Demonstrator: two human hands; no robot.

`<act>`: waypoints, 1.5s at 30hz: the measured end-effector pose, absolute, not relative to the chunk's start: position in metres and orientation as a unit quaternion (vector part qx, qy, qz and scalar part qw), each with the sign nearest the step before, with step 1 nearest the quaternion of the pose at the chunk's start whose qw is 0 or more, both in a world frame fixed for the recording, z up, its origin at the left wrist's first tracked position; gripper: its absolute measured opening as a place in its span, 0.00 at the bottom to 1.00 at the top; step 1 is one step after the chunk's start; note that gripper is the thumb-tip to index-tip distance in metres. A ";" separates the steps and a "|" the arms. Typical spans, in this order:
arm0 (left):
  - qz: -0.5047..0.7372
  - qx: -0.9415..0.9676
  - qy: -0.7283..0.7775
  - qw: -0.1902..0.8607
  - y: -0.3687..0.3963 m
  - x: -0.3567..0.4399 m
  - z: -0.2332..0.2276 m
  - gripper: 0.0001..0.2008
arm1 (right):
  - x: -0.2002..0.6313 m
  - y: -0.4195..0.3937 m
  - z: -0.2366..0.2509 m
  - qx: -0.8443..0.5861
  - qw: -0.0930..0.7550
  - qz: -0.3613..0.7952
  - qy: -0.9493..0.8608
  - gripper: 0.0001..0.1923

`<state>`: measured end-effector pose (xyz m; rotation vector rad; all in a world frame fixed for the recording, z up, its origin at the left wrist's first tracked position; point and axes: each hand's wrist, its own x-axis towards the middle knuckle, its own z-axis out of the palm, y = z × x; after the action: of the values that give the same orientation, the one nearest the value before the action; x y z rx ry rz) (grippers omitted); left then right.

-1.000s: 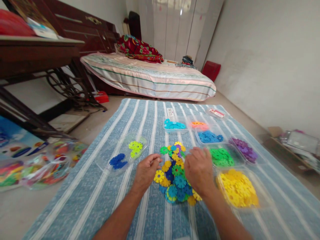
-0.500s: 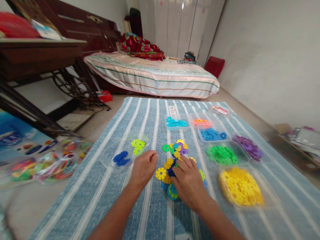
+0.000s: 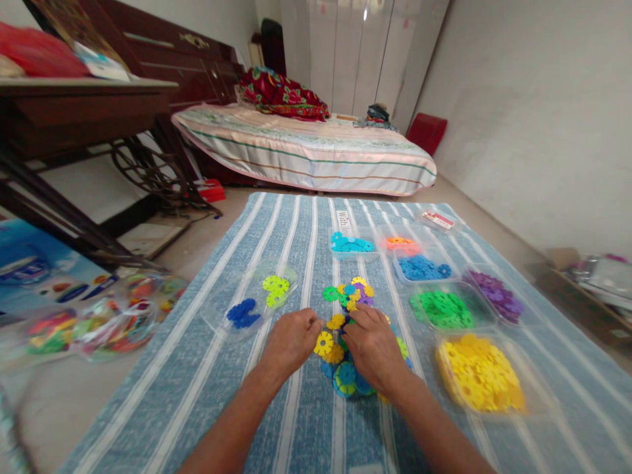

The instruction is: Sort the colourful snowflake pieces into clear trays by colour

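A pile of mixed-colour snowflake discs (image 3: 348,297) lies on a blue striped mat (image 3: 296,230). My right hand (image 3: 374,347) rests palm down on the near part of the pile, fingers spread over the discs. My left hand (image 3: 290,339) sits at the pile's left edge with its fingers curled under, beside a yellow disc (image 3: 324,343); whether it holds anything is hidden. Around the pile stand clear trays of sorted discs: yellow (image 3: 478,376), green (image 3: 441,309), purple (image 3: 498,296), blue (image 3: 420,268), orange (image 3: 399,243), cyan (image 3: 351,244). A left tray (image 3: 257,299) holds dark blue and lime discs.
Bags of mixed discs (image 3: 93,322) and a colourful box (image 3: 34,276) lie on the floor at the left. A dark wooden table (image 3: 74,105) stands behind them. A mattress (image 3: 306,151) lies beyond the mat. Clutter sits by the right wall (image 3: 587,276).
My right hand has moved left from beside the green tray and come down onto the pile. My left hand has stayed at the pile's left edge.
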<state>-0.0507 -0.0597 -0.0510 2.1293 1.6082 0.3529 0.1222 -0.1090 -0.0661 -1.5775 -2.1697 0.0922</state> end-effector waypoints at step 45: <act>0.239 0.627 0.546 0.502 -0.077 -0.019 -0.065 0.15 | 0.162 -0.131 -0.070 -0.636 0.218 -0.066 -0.737 0.08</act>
<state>-0.0189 -0.0766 -0.0647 1.5148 1.3204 0.5770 0.1617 -0.1307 -0.0701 -1.7611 -2.0417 -0.1830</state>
